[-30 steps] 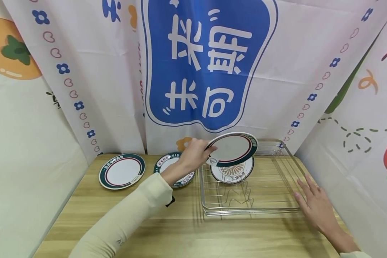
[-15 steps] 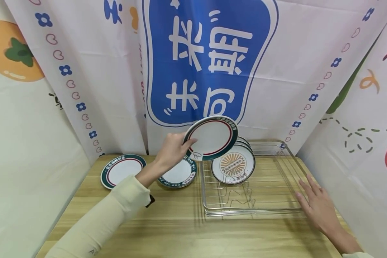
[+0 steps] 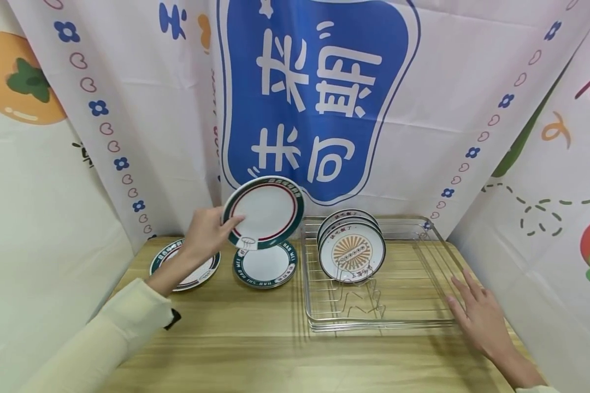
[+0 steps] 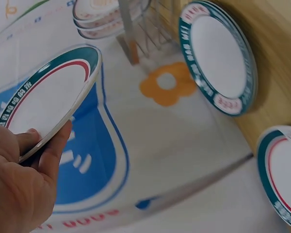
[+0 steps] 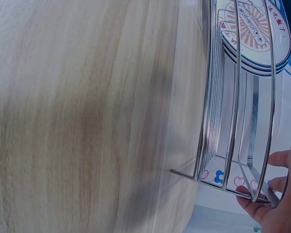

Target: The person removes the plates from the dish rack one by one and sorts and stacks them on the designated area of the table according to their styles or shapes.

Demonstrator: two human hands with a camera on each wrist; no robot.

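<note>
My left hand (image 3: 207, 232) pinches a white plate (image 3: 265, 214) by its left edge, thumb on the face and fingers behind. This plate has a green rim and a thin red ring, and it is held tilted in the air. Below it, a small stack of green-rimmed plates (image 3: 266, 267) lies on the table. Partly behind my left wrist is another green-rimmed plate with a red ring (image 3: 207, 268). My right hand (image 3: 484, 319) rests at the right side of the wire dish rack (image 3: 383, 322); in the right wrist view its fingers (image 5: 252, 206) touch the corner wires.
Several white plates with an orange sunburst print (image 3: 352, 252) stand leaning in the rack's left part. Wooden tabletop (image 3: 295, 360) extends in front of the rack. A printed cloth (image 3: 398, 158) hangs close behind, with white walls on both sides.
My left hand has carried the green-rimmed plate leftward, away from the rack, to above the flat stack. The sunburst plates are now uncovered. My right hand stays at the rack.
</note>
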